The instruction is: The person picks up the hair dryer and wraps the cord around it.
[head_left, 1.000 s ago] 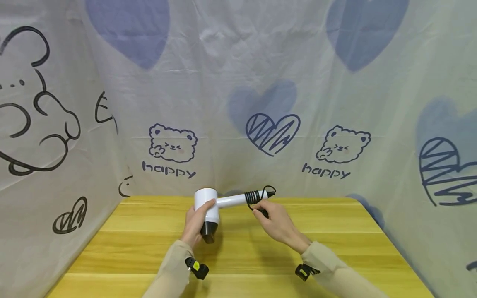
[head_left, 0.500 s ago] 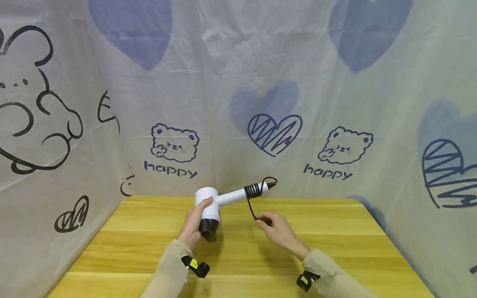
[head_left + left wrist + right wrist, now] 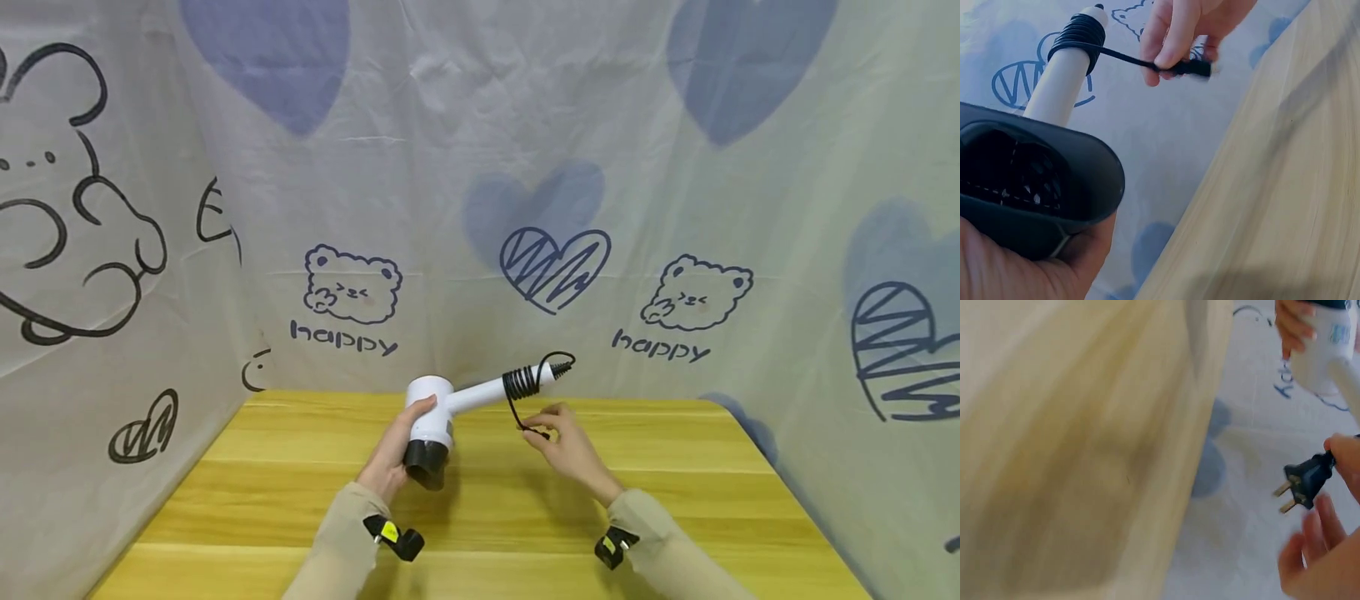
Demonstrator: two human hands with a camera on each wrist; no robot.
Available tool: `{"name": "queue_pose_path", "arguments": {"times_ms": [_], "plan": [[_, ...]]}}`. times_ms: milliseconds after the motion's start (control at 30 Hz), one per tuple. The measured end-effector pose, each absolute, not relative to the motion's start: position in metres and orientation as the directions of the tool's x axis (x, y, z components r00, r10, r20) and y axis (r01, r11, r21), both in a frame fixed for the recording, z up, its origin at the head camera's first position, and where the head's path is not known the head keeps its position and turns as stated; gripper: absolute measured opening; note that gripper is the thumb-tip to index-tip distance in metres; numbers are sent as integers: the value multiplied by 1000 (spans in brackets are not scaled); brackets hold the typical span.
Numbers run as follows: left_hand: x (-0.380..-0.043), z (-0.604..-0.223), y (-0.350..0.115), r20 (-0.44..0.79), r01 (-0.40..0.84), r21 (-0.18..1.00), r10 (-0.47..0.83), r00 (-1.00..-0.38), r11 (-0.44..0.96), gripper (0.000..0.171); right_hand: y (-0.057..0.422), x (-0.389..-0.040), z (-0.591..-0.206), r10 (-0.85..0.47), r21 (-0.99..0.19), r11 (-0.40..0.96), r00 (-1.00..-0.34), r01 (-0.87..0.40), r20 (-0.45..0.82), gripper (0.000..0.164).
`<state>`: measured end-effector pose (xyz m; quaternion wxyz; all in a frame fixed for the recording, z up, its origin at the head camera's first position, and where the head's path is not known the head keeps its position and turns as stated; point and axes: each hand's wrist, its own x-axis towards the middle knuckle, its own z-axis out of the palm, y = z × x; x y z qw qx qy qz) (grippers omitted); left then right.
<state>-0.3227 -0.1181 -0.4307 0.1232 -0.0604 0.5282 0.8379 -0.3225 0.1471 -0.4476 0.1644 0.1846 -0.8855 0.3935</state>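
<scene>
A white hair dryer (image 3: 431,421) with a black nozzle (image 3: 1094,169) is held off the table by my left hand (image 3: 393,450), its fingers and thumb around the body. The handle points up to the right. Black cord (image 3: 521,384) is coiled several times around the handle's end, and one length hangs from the coil. My right hand (image 3: 566,450) pinches that length between thumb and fingers, close to the two-pin plug (image 3: 1310,478). In the right wrist view the plug's prongs stick out beyond the fingers.
A wood-grain table (image 3: 480,533) lies under both hands. Behind it and at both sides hangs a pale printed cloth (image 3: 465,333) with hearts and bears. Each wrist wears a small black camera (image 3: 405,543).
The hair dryer has shifted slightly right and its handle tilts higher. My right hand first drew the cord down away from the coil, then rose a little with it.
</scene>
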Motion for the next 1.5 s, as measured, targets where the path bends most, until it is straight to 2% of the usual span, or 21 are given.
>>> {"name": "queue_pose_path", "arguments": {"times_ms": [133,333,433,533,600,733,800,967,1067,1133,1267,1367,1500], "plan": [[-321,-428,-115,-228,-284,867,182,-957,-410,62,147,-330,-442,-118,-645,644,-886,-413,449,16],[-319,-429,-109,-230,-286,883,189,-955,-371,63,140,-330,-434,-13,-795,534,-943,-288,333,16],[-318,-430,-106,-221,-280,891,197,-955,-358,63,135,-333,-433,-7,-909,340,-968,-240,253,16],[-317,-432,-105,-217,-276,891,196,-956,-359,61,133,-335,-432,-92,-983,73,-982,-171,164,20],[-317,-433,-105,-220,-277,894,192,-956,-352,61,133,-334,-431,-162,-989,-84,-978,-118,131,27],[-315,-435,-107,-231,-274,912,171,-958,-304,65,139,-333,-432,-218,-956,-288,-969,-53,119,52],[-315,-436,-108,-231,-267,924,157,-960,-274,67,143,-333,-433,-234,-927,-375,-965,-26,122,57],[-316,-440,-111,-219,-244,946,133,-967,-212,67,153,-336,-433,-312,-878,-475,-944,61,103,38],[-317,-443,-114,-214,-235,956,128,-968,-174,66,157,-338,-433,-324,-870,-485,-943,92,81,19],[-318,-446,-117,-217,-235,959,124,-968,-158,66,160,-340,-433,-331,-879,-465,-942,107,60,16],[-318,-452,-124,-227,-240,962,109,-968,-128,66,169,-344,-439,-452,-891,-423,-891,166,49,33],[-318,-457,-129,-249,-258,961,100,-963,-100,68,179,-347,-445,-614,-841,-460,-786,285,69,34],[-317,-461,-136,-276,-288,954,123,-953,-87,72,192,-350,-450,-752,-728,-501,-652,469,97,50]]}}
